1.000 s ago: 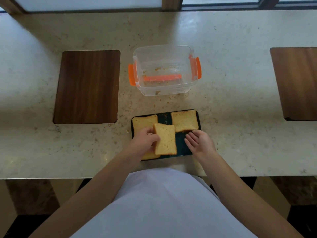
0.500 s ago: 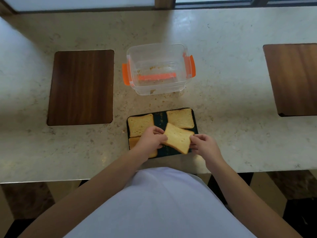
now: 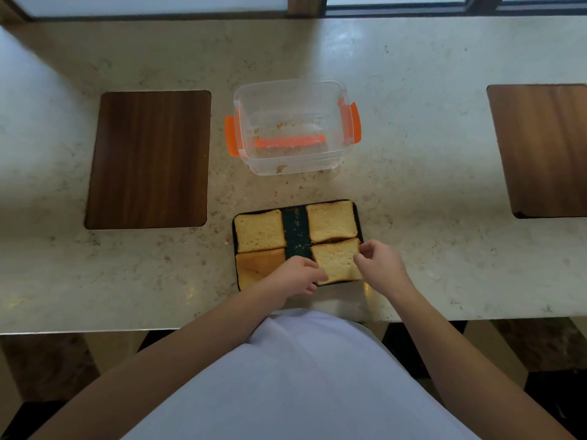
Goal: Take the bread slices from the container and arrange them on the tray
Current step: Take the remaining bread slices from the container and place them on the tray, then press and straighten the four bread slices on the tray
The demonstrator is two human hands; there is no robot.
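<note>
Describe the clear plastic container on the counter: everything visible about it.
The container is a clear, lidless, rounded-rectangular plastic box with orange latch clips on its left and right sides; an orange strip shows through it low down. It stands upright on the stone counter, beyond the tray. No slices remain inside, only crumbs. Neither hand touches it.

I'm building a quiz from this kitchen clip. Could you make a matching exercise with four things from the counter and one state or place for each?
Things:
1. container
2. near-right slice
3. left board
4. tray

States:
A. dark, holds four slices
B. touched by both hands
C. clear, only crumbs inside
D. brown wood, bare

Pairs: 1-C, 2-B, 3-D, 4-A
</note>
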